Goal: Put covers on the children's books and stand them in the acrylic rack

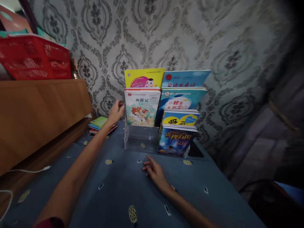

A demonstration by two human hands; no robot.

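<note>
Book pile (99,121) partly behind left forearm (80,164)

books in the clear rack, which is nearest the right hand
The dark blue book with gold lettering, frontmost and lowest in the rack's right column; the others sit higher or behind, farther from the right hand.

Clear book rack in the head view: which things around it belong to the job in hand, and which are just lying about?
Likely part of the job:
- clear rack
- books on it
- left hand, by the rack's left edge
- right hand, in front
- possibly the small book stack

Seemingly just lying about:
- red basket
- white cable end
</note>
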